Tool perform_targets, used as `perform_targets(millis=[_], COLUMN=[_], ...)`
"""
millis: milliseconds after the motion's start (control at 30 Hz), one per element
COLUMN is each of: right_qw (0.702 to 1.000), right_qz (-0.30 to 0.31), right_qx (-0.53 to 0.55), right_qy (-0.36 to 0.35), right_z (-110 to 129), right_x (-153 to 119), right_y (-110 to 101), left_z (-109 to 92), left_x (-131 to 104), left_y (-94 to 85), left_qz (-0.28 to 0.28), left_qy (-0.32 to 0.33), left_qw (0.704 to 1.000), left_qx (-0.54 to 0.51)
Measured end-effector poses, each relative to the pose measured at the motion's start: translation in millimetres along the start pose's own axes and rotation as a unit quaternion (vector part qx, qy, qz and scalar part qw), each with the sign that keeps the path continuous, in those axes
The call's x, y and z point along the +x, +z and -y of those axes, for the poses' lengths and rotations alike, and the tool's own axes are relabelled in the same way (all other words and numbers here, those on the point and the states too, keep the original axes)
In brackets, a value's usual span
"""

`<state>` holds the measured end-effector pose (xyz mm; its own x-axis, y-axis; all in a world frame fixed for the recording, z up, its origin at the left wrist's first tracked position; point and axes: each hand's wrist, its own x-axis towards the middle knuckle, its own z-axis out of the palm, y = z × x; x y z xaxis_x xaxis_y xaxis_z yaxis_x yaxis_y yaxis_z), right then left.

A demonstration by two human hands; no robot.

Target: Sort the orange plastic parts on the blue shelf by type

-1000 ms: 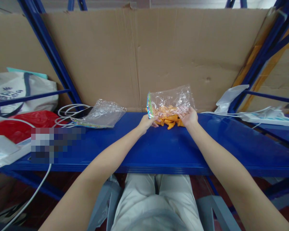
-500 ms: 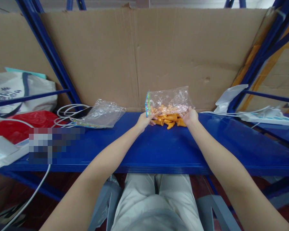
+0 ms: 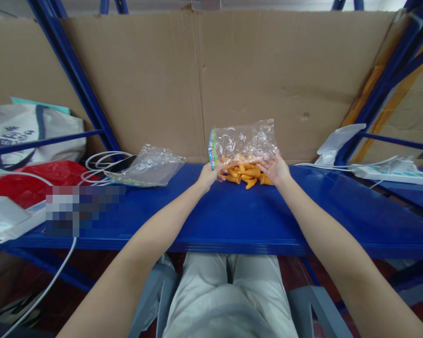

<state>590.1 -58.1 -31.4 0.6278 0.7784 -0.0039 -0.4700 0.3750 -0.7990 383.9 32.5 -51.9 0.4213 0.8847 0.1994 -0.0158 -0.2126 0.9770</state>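
Both my hands grip a clear plastic bag [image 3: 245,141]: left hand [image 3: 209,176] pinches its left edge, right hand [image 3: 275,170] its right, lifting it above orange pieces [image 3: 245,173] piled far on the blue shelf [image 3: 232,216].

Pixelated patch [image 3: 81,209] hiding something on the shelf, tote bag [image 3: 21,131] cut off at left edge, fingers partly behind the clear bag [image 3: 243,141].

I note even, bright overhead light, soft glare on the blue shelf [image 3: 239,220], wide-angle bending at the edges, sharp focus, and a pixelated patch [image 3: 81,210] at left.
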Motion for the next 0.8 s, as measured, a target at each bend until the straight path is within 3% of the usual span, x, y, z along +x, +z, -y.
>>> perform_targets(millis=[133, 333, 600, 800], right_qw=[0.998, 0.995, 0.984, 0.983], right_qz=[0.017, -0.010, 0.014, 0.028], right_qx=[-0.060, -0.092, -0.134, -0.138], right_qy=[0.028, 0.044, 0.113, 0.118], right_z=[-6, -9, -14, -14], right_x=[-12, -21, -19, -13], right_y=[9, 15, 15, 9], left_z=[-2, -2, 0, 2], left_x=[0, -2, -2, -1], left_y=[-5.1, 0.8, 1.7, 6.3], left_qz=[-0.001, -0.021, -0.016, -0.017], left_qy=[0.005, 0.006, 0.039, 0.057], left_qw=[1.000, 1.000, 0.999, 0.998], left_qx=[0.000, 0.003, 0.015, 0.018])
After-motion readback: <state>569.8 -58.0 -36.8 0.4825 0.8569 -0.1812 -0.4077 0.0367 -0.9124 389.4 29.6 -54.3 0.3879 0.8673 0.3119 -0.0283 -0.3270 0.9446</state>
